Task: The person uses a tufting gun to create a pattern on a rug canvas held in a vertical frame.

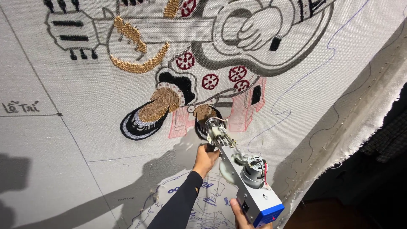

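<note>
Gripping the tufting gun (241,169), left hand (205,159) clasps its front handle, right hand (239,214) its rear, nose against the canvas (106,106).

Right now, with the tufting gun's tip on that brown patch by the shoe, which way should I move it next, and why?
Probably ease the tufting gun slightly along the brown patch: its tip sits at the patch's lower edge, both hands grip it, left hand near the front, right hand at the rear.
</note>
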